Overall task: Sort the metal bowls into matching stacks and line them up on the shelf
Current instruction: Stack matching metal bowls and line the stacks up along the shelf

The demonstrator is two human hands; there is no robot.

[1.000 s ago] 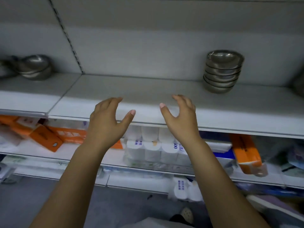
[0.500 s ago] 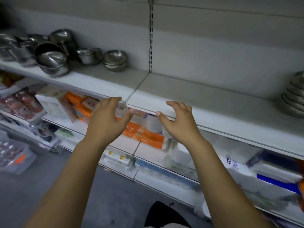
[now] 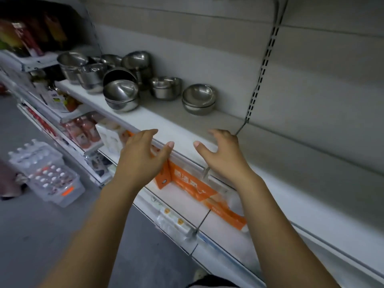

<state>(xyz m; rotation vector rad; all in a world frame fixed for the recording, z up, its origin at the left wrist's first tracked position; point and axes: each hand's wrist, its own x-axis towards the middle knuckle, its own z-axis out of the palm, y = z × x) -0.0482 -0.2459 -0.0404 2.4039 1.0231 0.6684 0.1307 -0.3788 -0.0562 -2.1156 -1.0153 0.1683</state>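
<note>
Up-left of the fingers, well apart: bowls (image 3: 199,99) in loose stacks on the shelf (image 3: 166,123), pots (image 3: 83,69) behind them. Left hand (image 3: 141,154) and right hand (image 3: 223,154) hover at the shelf edge, fingers spread and curled, gripping nothing. Orange boxes (image 3: 187,181) sit just below the fingers.

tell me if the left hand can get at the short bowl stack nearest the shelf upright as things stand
Probably yes. The left hand is open and holds nothing, and bare shelf lies between it and the short bowl stack. Nothing stands in that path, though it needs a forward reach.
</note>
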